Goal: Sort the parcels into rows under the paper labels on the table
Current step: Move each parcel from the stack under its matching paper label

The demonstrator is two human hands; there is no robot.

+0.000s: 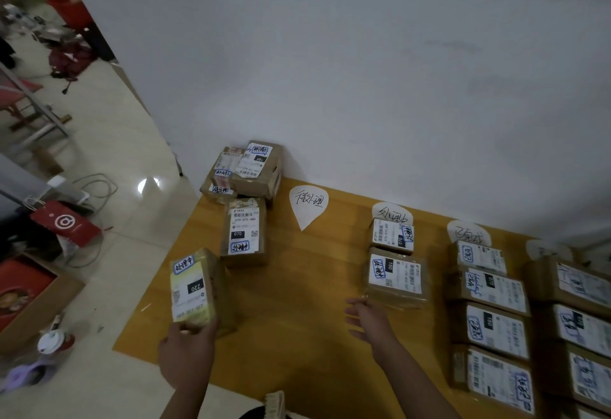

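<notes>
Parcel 220 (193,286), held near the worktop (297,319) edge, below and left of the teardrop label (309,202), could drop off that edge, since only its near end is clasped, or join the wrong row if its tag is misread. The left hand (186,349) has its grip closed round that end; the right hand (367,319), below-right of the label, has fingers spread, holding nothing.
</notes>
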